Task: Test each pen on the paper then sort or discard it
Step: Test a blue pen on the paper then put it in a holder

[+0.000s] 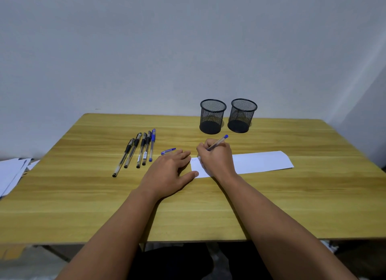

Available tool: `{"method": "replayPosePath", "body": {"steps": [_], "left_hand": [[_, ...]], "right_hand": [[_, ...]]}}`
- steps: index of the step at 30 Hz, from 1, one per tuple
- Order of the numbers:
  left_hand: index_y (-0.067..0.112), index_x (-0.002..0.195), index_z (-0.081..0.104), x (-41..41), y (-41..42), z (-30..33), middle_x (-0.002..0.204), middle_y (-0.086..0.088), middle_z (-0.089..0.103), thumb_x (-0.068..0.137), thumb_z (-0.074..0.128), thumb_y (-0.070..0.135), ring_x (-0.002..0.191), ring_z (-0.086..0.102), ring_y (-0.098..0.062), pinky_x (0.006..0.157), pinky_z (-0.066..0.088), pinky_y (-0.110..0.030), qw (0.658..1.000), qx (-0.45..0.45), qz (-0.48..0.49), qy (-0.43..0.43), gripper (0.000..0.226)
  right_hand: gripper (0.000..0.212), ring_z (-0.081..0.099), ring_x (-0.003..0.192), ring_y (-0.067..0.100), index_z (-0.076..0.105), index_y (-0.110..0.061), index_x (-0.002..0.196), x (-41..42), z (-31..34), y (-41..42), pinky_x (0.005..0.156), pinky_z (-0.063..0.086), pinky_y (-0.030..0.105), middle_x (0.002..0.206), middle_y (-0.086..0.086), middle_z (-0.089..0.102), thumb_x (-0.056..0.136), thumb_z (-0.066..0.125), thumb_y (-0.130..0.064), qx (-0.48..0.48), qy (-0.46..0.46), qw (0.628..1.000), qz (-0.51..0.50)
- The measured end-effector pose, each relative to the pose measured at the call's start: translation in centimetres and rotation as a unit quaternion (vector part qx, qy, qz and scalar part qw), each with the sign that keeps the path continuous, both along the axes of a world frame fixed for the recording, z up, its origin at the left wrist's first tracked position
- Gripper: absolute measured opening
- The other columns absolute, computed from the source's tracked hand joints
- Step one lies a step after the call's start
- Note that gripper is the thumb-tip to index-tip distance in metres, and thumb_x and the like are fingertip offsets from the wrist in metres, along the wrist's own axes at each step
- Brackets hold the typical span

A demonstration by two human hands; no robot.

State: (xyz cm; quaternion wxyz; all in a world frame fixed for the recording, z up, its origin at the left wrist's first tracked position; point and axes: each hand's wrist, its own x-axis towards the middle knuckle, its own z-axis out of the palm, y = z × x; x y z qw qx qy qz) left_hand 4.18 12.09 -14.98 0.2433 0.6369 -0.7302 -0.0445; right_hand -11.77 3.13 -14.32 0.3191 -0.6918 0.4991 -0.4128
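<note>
My right hand (217, 157) grips a blue pen (219, 142) in a writing hold, its tip down on the left end of a white paper strip (261, 161), where a small blue scribble shows. My left hand (169, 171) lies flat with straight fingers, thumb pressing the paper's left corner. A blue pen cap (168, 151) lies just beyond my left fingers. Further left, several capped pens (137, 150) lie in a row, black ones and one blue.
Two black mesh pen cups (212, 116) (242, 115) stand side by side at the back of the wooden table (188, 213), beyond the paper. Loose white sheets (10, 173) lie off the table's left edge. A wall is close behind.
</note>
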Motion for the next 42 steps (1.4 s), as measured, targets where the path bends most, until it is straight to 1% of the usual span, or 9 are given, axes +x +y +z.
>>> {"method": "replayPosePath", "body": {"steps": [8, 13, 18, 21, 25, 29, 32, 36, 42], "left_hand": [[0.023, 0.143, 0.056, 0.0, 0.0, 0.0, 0.154, 0.009, 0.046, 0.091, 0.056, 0.063, 0.148, 0.033, -0.009, 0.117, 0.035, -0.041, 1.0, -0.01, -0.005, 0.0, 0.066], [0.024, 0.146, 0.052, -0.1, 0.0, 0.0, 0.155, 0.01, 0.044, 0.092, 0.055, 0.063, 0.148, 0.03, -0.007, 0.119, 0.033, -0.04, 1.0, -0.008, -0.002, -0.003, 0.067], [0.024, 0.146, 0.052, -0.1, 0.0, 0.0, 0.155, 0.011, 0.045, 0.091, 0.055, 0.064, 0.148, 0.032, -0.007, 0.119, 0.034, -0.039, 1.0, -0.01, -0.001, -0.003, 0.068], [0.024, 0.146, 0.052, -0.1, 0.0, 0.0, 0.155, 0.012, 0.044, 0.091, 0.055, 0.064, 0.148, 0.031, -0.006, 0.119, 0.033, -0.039, 1.0, -0.011, -0.001, -0.003, 0.068], [0.025, 0.145, 0.052, -0.1, 0.0, 0.0, 0.155, 0.013, 0.044, 0.091, 0.056, 0.064, 0.147, 0.031, -0.006, 0.119, 0.034, -0.039, 1.0, -0.011, -0.003, -0.003, 0.067], [0.025, 0.146, 0.051, 0.0, 0.0, -0.1, 0.155, 0.013, 0.044, 0.091, 0.054, 0.065, 0.147, 0.031, -0.005, 0.118, 0.035, -0.04, 1.0, -0.01, -0.002, -0.005, 0.068], [0.025, 0.145, 0.052, 0.0, -0.1, -0.1, 0.155, 0.014, 0.044, 0.091, 0.054, 0.066, 0.147, 0.031, -0.005, 0.118, 0.035, -0.041, 1.0, -0.011, -0.003, -0.003, 0.068], [0.024, 0.146, 0.052, 0.1, -0.1, -0.2, 0.154, 0.014, 0.044, 0.09, 0.053, 0.067, 0.147, 0.032, -0.006, 0.118, 0.035, -0.04, 1.0, -0.009, -0.001, -0.003, 0.07], [0.025, 0.147, 0.051, -0.1, 0.1, 0.1, 0.154, 0.014, 0.044, 0.089, 0.056, 0.067, 0.146, 0.032, -0.003, 0.118, 0.035, -0.038, 1.0, -0.011, -0.001, 0.002, 0.071]], "right_hand": [[0.04, 0.064, 0.062, 0.041, 0.052, -0.004, 0.063, 0.1, -0.1, -0.1, 0.056, 0.057, 0.049, 0.057, 0.017, 0.061, 0.087, 0.06, -0.034, -0.012, 0.029, 0.999, 0.008], [0.037, 0.063, 0.061, 0.042, 0.05, -0.007, 0.06, 0.1, -0.1, 0.0, 0.055, 0.055, 0.049, 0.057, 0.019, 0.059, 0.086, 0.061, -0.03, -0.013, 0.029, 0.999, 0.012], [0.04, 0.049, 0.053, 0.026, 0.043, -0.014, 0.055, 0.1, 0.0, 0.0, 0.052, 0.043, 0.036, 0.056, 0.02, 0.053, 0.089, 0.064, -0.02, -0.017, 0.021, 1.0, -0.005], [0.041, 0.046, 0.054, 0.024, 0.042, -0.012, 0.056, 0.0, 0.1, 0.1, 0.051, 0.042, 0.04, 0.056, 0.02, 0.051, 0.09, 0.064, -0.019, -0.01, 0.01, 1.0, 0.0], [0.046, 0.038, 0.054, 0.019, 0.037, -0.015, 0.054, 0.0, 0.3, 0.1, 0.053, 0.035, 0.033, 0.051, 0.003, 0.037, 0.091, 0.064, -0.016, -0.01, 0.006, 1.0, -0.003], [0.046, 0.038, 0.053, 0.018, 0.039, -0.014, 0.055, 0.0, 0.5, 0.3, 0.052, 0.035, 0.031, 0.051, 0.0, 0.038, 0.093, 0.064, -0.014, -0.007, 0.007, 1.0, -0.001], [0.044, 0.039, 0.053, 0.024, 0.032, -0.017, 0.057, 0.0, 0.7, 0.2, 0.051, 0.038, 0.031, 0.052, 0.002, 0.034, 0.089, 0.061, -0.01, 0.048, -0.071, 0.996, -0.027], [0.026, 0.053, 0.049, 0.023, 0.048, -0.008, 0.068, -0.4, 1.7, -0.3, 0.047, 0.047, 0.029, 0.056, 0.012, 0.051, 0.091, 0.061, -0.009, 0.139, -0.156, 0.976, -0.06], [0.028, 0.056, 0.054, 0.019, 0.061, -0.004, 0.074, -0.6, 2.9, -0.3, 0.048, 0.048, 0.025, 0.06, 0.011, 0.059, 0.098, 0.066, -0.017, 0.16, -0.151, 0.976, -0.011]]}}
